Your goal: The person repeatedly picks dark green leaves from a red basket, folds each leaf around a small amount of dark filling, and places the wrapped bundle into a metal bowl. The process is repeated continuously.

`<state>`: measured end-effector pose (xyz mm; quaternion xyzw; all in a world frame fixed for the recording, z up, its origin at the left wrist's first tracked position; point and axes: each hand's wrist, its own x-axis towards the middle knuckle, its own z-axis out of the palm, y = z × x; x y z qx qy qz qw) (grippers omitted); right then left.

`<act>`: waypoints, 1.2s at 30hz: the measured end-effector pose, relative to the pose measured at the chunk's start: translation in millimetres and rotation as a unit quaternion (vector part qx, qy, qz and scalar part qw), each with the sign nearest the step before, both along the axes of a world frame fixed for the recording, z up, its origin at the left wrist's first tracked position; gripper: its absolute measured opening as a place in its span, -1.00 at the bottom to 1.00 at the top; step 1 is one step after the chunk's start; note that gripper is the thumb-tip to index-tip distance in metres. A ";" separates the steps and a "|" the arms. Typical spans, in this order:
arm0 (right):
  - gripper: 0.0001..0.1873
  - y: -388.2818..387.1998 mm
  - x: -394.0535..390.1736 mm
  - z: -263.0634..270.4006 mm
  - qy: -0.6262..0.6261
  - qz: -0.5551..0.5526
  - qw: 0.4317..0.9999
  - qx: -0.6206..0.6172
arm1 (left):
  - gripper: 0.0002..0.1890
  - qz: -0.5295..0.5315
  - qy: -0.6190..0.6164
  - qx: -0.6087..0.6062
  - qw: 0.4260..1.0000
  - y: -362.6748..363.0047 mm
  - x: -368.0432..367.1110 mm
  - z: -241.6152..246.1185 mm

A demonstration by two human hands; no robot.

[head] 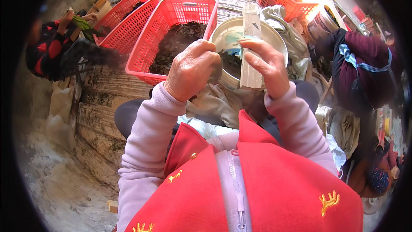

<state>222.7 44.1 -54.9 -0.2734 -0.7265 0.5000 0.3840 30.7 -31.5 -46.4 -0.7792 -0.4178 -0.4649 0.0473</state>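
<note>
My left hand (193,67) is closed in a fist beside the bucket's near left rim. A dark brownish-green leafy piece (216,71) sticks out from under its fingers. My right hand (267,62) reaches over a worn wooden board (251,77), its fingers apart and nothing plainly held in them. That board lies across the top of a round pale bucket (281,43). Dark wet leaves (230,62) sit inside the bucket, partly hidden by the board. Left of it, a red plastic crate (141,43) contains a heap of dark leaves (180,43).
A second red crate (128,33) stands farther left, near a seated person (51,50) holding green leaves (82,25). Another red crate (283,1) and a bucket (322,22) are at back right. A person in maroon (367,67) sits at right. Cloth (217,103) lies before my lap.
</note>
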 end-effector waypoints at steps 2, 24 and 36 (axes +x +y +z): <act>-0.63 5.2 -4.9 1.1 0.026 0.137 0.988 -0.061 | -0.80 -0.030 -0.004 -0.004 1.000 -0.4 5.0 1.6; -0.89 -28.5 -28.2 -16.1 -0.096 0.130 0.975 -0.155 | -0.59 -0.178 -0.729 -0.422 0.510 -18.4 17.1 -68.8; -0.90 -14.6 20.8 -54.6 0.107 0.018 0.828 -0.550 | -0.79 -0.110 -0.825 -0.290 0.472 2.3 21.2 -69.7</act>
